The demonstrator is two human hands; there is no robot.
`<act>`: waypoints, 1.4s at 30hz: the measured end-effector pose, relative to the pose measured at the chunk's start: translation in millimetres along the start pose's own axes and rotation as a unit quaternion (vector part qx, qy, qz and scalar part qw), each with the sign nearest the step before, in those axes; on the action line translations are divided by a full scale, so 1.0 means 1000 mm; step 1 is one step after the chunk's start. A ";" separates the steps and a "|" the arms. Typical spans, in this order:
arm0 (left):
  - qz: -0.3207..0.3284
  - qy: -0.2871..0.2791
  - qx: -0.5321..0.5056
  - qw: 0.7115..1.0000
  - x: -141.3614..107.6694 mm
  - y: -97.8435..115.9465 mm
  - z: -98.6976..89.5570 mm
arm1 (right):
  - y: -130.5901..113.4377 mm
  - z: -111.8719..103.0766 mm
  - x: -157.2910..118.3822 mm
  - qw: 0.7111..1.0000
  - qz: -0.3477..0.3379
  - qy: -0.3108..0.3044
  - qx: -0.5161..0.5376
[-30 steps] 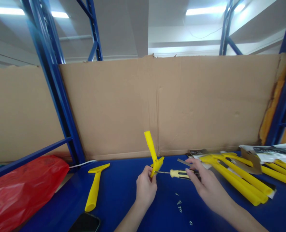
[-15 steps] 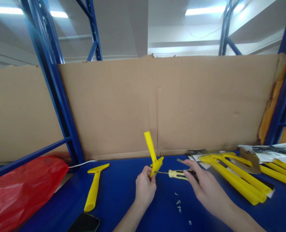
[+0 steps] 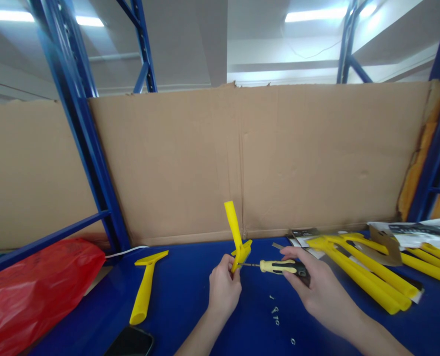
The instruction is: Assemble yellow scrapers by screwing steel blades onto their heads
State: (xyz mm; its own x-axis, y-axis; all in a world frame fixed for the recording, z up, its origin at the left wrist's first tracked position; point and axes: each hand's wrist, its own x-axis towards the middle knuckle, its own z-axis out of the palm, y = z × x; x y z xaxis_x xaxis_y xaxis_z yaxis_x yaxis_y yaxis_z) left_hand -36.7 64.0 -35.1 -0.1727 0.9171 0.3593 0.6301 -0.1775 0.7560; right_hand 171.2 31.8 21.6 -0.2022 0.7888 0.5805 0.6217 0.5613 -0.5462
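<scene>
My left hand is closed on the head end of a yellow scraper-like tool, whose handle points up. From the right, my right hand holds a screwdriver with a cream and black handle, fingers around its rear end. The screwdriver's shaft reaches the head of the yellow tool; its exact tip contact is hidden. A flat metal piece sticks out beside my right fingertips. Several small metal screws and nuts lie on the blue table between my forearms.
Another yellow tool lies to the left, near a black phone and a red plastic bag. More yellow tools and papers are piled at the right. A cardboard panel stands behind.
My right fingers have shifted on the screwdriver, and its handle looks turned, with more of the black part showing. The yellow tool in my left hand has moved very slightly right.
</scene>
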 end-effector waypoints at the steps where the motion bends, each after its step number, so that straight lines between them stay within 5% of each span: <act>1: -0.001 0.000 0.002 1.000 0.000 0.000 0.000 | -0.001 0.000 0.000 1.000 -0.006 0.004 -0.009; 8: 0.006 0.001 0.010 1.000 0.000 0.001 -0.002 | -0.002 0.002 -0.001 0.996 -0.017 -0.012 -0.084; 15: -0.059 0.013 -0.043 0.997 0.004 -0.006 0.002 | 0.003 0.006 -0.004 0.998 -0.016 -0.049 -0.018; 32: -0.011 0.005 -0.003 1.000 0.000 -0.003 -0.002 | -0.009 0.003 -0.005 0.996 -0.028 -0.031 -0.085; 42: -0.027 0.034 -0.051 0.998 0.000 -0.003 0.002 | -0.007 0.002 0.001 0.995 0.066 -0.054 -0.057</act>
State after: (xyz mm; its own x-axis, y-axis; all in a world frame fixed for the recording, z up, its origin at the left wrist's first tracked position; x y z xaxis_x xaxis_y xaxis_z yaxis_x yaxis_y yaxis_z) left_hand -36.6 65.6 -38.4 -0.2565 0.9007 0.3506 0.5382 -0.1682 0.8259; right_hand 165.0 29.4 24.6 -0.1895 0.8792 0.4371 0.7285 0.4244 -0.5377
